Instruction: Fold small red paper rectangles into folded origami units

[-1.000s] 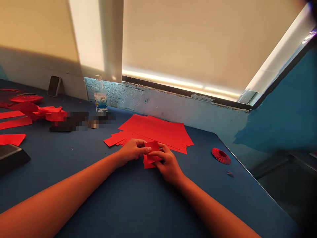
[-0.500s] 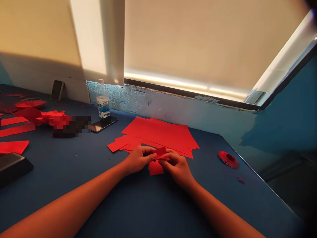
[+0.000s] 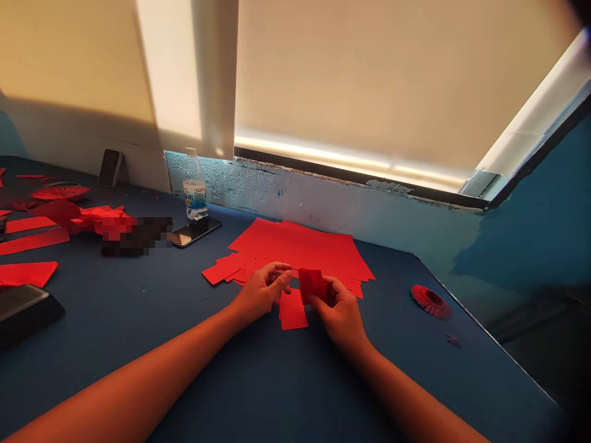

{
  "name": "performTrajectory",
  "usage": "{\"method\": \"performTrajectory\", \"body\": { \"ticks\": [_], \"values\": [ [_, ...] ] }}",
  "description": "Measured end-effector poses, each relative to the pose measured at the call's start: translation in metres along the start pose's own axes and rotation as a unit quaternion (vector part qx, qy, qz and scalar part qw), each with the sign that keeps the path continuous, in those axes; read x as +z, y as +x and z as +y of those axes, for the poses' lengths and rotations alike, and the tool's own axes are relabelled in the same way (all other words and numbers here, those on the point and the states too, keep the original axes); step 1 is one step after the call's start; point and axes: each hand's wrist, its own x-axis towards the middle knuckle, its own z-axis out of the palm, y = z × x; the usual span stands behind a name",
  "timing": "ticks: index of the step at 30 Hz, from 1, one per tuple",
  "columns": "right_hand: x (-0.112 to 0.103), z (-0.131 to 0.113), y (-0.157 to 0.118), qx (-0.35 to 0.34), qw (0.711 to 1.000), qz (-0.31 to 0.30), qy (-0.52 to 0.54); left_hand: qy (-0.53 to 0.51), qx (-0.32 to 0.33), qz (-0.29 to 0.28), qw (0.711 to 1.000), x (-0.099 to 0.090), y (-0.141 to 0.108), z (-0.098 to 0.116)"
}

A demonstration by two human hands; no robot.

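Observation:
My right hand pinches a small dark red piece of paper, held upright between thumb and fingers. To its left, my left hand is apart from most of that piece, its fingers partly bent and loosely spread. Nothing shows clearly in its grasp. Below and between both hands, small red paper rectangles lie on the blue table. Just beyond my hands is a spread of larger red paper sheets, with narrower pieces at its left side.
A water bottle stands by the wall beside a flat phone. Another phone leans upright farther left. Red paper strips and a dark device are at left. A fringed red paper ring lies near the right table edge.
My left hand has come off the small red paper and moved slightly left. My right hand now holds the piece alone, turned more upright. The view has shifted slightly.

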Motion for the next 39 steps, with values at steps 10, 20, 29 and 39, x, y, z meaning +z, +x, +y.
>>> {"method": "performTrajectory", "body": {
  "ticks": [10,20,29,39],
  "values": [
    [0.0009,-0.0041,-0.0049,-0.071,0.989,-0.013,-0.132,0.011,-0.029,-0.059,0.998,-0.0037,-0.0011,0.0063],
    [-0.0032,-0.002,-0.0011,-0.053,0.997,-0.046,-0.018,0.022,-0.042,-0.118,0.992,-0.0074,-0.0043,0.0082],
    [-0.0033,-0.0057,-0.0031,0.007,0.994,-0.075,0.084,0.046,-0.04,-0.057,0.997,-0.0061,-0.0014,0.0038],
    [0.002,-0.0005,-0.0031,0.041,0.997,-0.004,0.063,-0.035,-0.013,0.022,0.999,-0.002,-0.0024,0.0006]
  ]
}}
